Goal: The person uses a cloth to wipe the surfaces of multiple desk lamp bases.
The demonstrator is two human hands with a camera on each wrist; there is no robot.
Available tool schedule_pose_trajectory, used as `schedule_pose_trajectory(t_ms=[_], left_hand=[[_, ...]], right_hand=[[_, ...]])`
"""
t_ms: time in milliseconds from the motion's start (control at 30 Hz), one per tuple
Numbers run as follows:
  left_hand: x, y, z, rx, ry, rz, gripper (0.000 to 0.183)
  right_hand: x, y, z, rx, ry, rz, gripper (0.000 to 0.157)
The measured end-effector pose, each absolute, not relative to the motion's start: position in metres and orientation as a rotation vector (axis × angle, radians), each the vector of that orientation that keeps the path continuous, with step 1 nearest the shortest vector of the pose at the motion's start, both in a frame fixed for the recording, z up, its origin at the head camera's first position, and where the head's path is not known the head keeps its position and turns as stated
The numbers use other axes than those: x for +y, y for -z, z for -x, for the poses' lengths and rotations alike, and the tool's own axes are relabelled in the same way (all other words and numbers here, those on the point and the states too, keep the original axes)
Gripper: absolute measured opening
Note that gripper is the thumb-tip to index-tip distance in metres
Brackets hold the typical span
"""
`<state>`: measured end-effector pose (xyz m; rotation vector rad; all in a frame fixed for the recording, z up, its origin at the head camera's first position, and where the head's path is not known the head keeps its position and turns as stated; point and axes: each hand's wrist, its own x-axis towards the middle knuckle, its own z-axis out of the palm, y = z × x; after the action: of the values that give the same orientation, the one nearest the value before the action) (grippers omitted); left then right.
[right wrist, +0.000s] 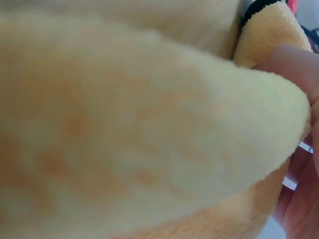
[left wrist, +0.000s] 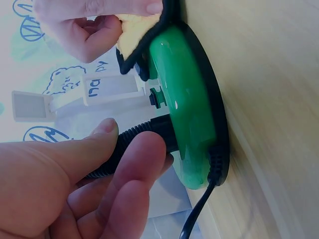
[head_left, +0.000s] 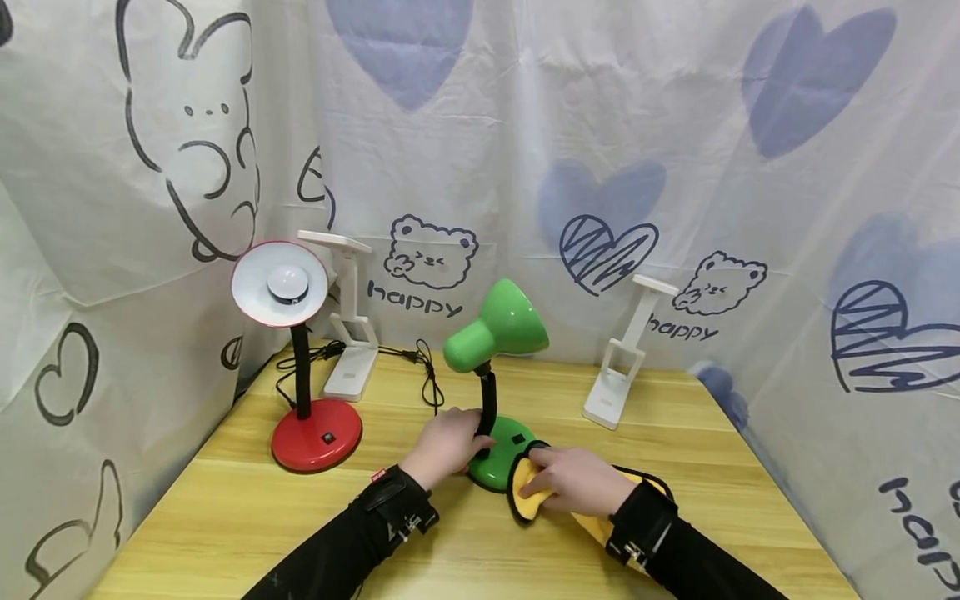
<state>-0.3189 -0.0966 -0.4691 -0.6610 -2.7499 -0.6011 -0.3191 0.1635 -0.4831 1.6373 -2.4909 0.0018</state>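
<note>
1. Here's the green lamp (head_left: 501, 327), standing upright mid-table, its shade tipped to the right above a round green base (head_left: 512, 433)
2. Left hand (head_left: 445, 446) on the black neck (head_left: 488, 398) – thumb one side, fingers the other, a clear pinch low down near the base
3. Right hand (head_left: 581, 481) has the yellow cloth (head_left: 527, 504), thumb and fingers nipping its folded, black-edged end against the base's right side
4. Close up from the left wrist, a black cord (left wrist: 198, 211) leaves the base; the right wrist sees mostly blurred cloth
5. Over to the left – the red lamp (head_left: 301, 367), bulb showing, with one white stand (head_left: 351, 375) just behind it
6. A second white stand (head_left: 609, 400) is behind and right of the green lamp, all on the wooden table (head_left: 465, 554)
</note>
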Motion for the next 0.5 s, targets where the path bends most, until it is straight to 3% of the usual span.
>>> schedule_pose_trajectory(t_ms=[233, 500], left_hand=[[-0.097, 0.469, 0.319, -2.756, 0.616, 0.662, 0.024], [-0.096, 0.469, 0.319, -2.767, 0.626, 0.661, 0.024]], right_hand=[[0.186, 0.484, 0.333, -2.559, -0.027, -1.492, 0.03], [0.176, 0.489, 0.325, -2.456, -0.007, -1.472, 0.026]])
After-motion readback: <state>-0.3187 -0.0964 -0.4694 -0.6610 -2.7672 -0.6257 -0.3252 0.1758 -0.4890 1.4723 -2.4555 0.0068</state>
